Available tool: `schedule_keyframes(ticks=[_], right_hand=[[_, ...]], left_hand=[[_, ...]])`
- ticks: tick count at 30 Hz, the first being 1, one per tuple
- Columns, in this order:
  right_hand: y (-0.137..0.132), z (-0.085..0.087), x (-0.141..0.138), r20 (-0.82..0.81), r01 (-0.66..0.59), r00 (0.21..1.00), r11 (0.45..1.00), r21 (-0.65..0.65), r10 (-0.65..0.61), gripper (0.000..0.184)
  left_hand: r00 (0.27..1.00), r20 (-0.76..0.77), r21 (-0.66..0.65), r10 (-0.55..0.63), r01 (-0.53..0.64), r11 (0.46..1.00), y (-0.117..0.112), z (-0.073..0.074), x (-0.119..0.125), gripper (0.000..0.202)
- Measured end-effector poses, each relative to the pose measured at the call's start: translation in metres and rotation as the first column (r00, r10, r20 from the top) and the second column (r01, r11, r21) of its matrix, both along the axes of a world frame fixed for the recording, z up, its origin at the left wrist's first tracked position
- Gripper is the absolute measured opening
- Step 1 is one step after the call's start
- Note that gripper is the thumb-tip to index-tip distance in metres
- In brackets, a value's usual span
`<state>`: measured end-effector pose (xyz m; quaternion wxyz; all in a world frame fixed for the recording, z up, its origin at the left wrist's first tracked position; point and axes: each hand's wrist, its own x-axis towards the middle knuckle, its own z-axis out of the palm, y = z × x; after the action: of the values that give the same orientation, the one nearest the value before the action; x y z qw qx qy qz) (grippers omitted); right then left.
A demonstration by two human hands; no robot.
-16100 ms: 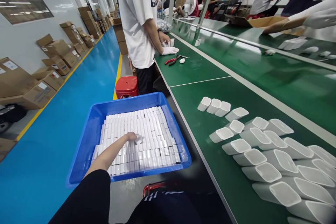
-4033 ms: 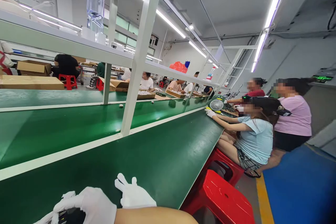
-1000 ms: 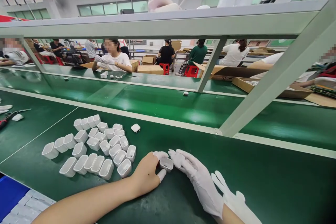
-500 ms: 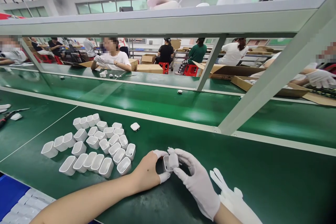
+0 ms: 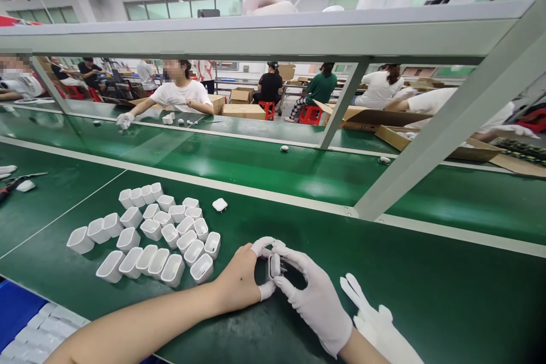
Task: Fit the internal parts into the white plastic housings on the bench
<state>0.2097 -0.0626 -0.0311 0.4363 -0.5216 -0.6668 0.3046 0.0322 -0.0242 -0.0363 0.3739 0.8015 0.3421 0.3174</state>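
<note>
My left hand, bare but for white finger covers on thumb and forefinger, is closed around a small white charger housing. From the other side my right hand, in a white glove, pinches a white plug cover with metal prongs facing right. The cover sits at the mouth of the housing; how deep it goes, I cannot tell. To the left on the green bench stand many open white housings in loose rows. Beyond them lies a single plug cover with its prongs showing.
An empty white glove lies right of my right hand. A green conveyor belt carrying small parts runs behind the bench's pale rail. A slanted post supports the shelf overhead. Pliers lie far left. Co-workers sit across the belt.
The plug cover has turned so its prongs face right, against the housing. Across the belt, a co-worker's gloved hand has reached out over the belt. Small parts on the belt have shifted left.
</note>
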Motion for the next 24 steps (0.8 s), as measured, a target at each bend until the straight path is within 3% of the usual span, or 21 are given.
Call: schedule_keyframes(ticks=[13, 16, 19, 22, 24], right_hand=[[-0.0018, 0.0048, -0.0030, 0.109, -0.024, 0.994, 0.998, -0.058, 0.030, 0.039], [-0.0027, 0.0032, -0.0041, -0.075, -0.027, 0.997, 0.977, -0.212, 0.011, 0.053], [-0.0012, -0.0017, -0.0037, -0.350, -0.084, 0.936, 0.933, -0.350, -0.047, 0.070], [0.0025, -0.0050, -0.0014, -0.486, -0.174, 0.873, 0.896, -0.408, -0.052, 0.087], [0.0052, -0.0046, 0.0006, -0.532, -0.231, 0.847, 0.880, -0.415, -0.029, 0.088]], left_hand=[[0.999, -0.052, -0.002, 0.002, -0.002, 1.000, 0.0002, 0.0040, -0.0016, 0.074], [0.999, -0.053, 0.007, 0.004, -0.004, 1.000, 0.0003, 0.0028, -0.0007, 0.073], [1.000, -0.024, 0.061, 0.010, -0.008, 0.998, -0.0008, 0.0025, -0.0001, 0.066], [1.000, 0.004, 0.129, 0.020, -0.020, 0.991, -0.0017, 0.0019, -0.0004, 0.060], [1.000, 0.018, 0.160, 0.022, -0.025, 0.987, -0.0018, 0.0011, -0.0007, 0.056]])
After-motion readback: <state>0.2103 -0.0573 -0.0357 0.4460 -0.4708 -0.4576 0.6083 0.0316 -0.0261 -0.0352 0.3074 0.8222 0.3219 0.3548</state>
